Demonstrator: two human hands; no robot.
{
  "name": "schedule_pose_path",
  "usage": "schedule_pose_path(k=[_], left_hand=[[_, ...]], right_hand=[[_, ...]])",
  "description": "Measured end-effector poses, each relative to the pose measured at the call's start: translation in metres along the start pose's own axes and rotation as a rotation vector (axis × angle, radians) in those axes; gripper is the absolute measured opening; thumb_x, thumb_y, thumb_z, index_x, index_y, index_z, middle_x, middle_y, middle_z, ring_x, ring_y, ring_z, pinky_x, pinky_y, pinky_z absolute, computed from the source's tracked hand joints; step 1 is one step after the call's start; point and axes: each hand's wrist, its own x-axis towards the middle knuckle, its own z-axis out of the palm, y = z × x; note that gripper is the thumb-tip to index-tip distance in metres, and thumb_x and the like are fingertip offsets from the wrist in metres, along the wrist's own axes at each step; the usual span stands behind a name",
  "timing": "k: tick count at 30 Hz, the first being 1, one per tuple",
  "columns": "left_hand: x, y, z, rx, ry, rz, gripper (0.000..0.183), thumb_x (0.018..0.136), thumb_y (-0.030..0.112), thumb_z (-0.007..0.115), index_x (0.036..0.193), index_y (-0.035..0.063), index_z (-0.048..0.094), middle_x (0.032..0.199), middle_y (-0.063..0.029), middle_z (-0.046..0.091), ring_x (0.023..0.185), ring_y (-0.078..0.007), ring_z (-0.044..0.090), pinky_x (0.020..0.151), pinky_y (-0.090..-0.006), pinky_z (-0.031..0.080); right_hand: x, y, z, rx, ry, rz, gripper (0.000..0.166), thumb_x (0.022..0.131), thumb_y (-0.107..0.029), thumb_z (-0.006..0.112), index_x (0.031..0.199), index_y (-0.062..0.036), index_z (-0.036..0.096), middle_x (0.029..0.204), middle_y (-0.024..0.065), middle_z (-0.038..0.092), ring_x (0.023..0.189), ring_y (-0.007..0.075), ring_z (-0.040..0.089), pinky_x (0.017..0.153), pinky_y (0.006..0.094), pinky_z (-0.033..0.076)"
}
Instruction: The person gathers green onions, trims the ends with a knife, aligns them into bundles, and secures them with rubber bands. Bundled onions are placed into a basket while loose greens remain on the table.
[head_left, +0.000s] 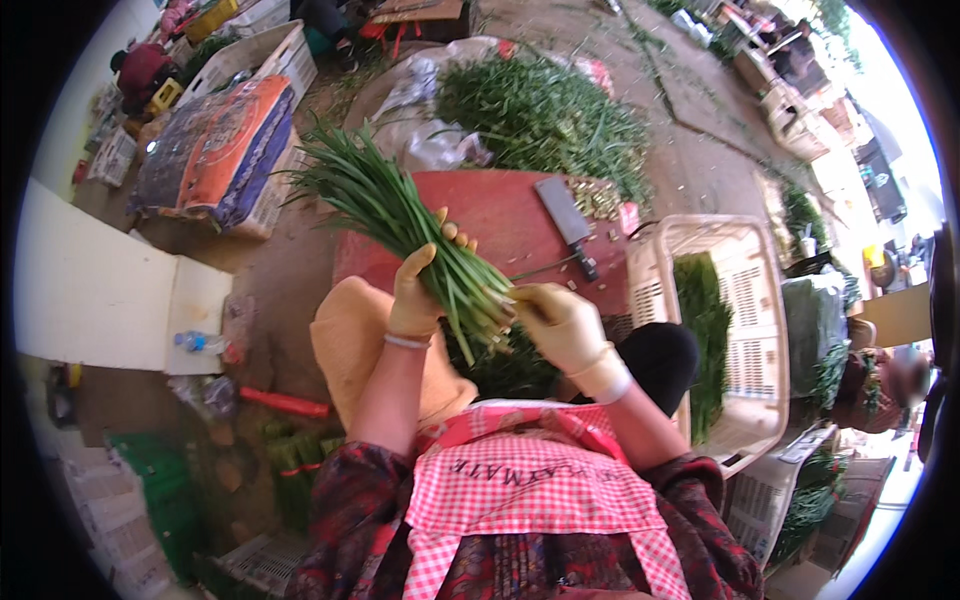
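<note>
My left hand (418, 289), in a thin pale glove with bared fingertips, grips a thick bunch of long flat green leaves (375, 199), which look like garlic chives. The leaf tips point to the upper left and the pale cut ends to the lower right. My right hand (562, 326), also gloved, is at those pale ends with its fingers bent; whether it pinches a stem is unclear. Beneath the bunch is a red board (487, 210). On its right part lies a cleaver (564, 217) with a black handle, beside a small heap of chopped stem ends (594, 198).
A white plastic crate (750, 360) holding laid-out greens (701, 337) stands at the right. Beyond the board is a pile of loose green trimmings (540, 120) on plastic sheeting. Tied bundles (296, 457) lie at the lower left. Other people sit further off.
</note>
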Motion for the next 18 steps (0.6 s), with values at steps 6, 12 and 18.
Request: schedule_pose_path(k=[6,12,18], left_hand=[[-0.004,-0.002,-0.011,-0.006,-0.005,-0.042,0.064,0.082,0.009,0.073,0.141,0.0047,0.048,0.113,-0.0067,0.061,0.110,-0.0248,0.059,0.112,-0.0435,0.041],[-0.005,0.000,-0.008,-0.058,-0.009,-0.014,0.063,0.084,0.007,0.072,0.142,0.0051,0.048,0.117,-0.0078,0.062,0.114,-0.0256,0.061,0.112,-0.0437,0.042],[-0.010,0.000,-0.008,-0.047,0.015,-0.053,0.063,0.084,0.008,0.072,0.142,0.0054,0.048,0.117,-0.0072,0.062,0.114,-0.0243,0.061,0.112,-0.0433,0.043]], right_hand=[[0.027,-0.015,0.026,-0.421,-0.238,0.070,0.031,0.088,-0.039,0.065,0.098,-0.0095,0.068,0.086,0.0130,0.070,0.081,0.0341,0.069,0.072,0.0448,0.055],[0.039,-0.007,0.026,0.180,-0.197,0.287,0.020,0.087,-0.021,0.070,0.093,-0.0015,0.071,0.079,0.0118,0.070,0.069,0.0229,0.068,0.064,0.0342,0.055],[0.035,0.006,0.021,0.645,-0.268,0.503,0.017,0.095,-0.013,0.066,0.099,0.0028,0.071,0.075,0.0017,0.067,0.060,0.0075,0.059,0.053,0.0232,0.049]])
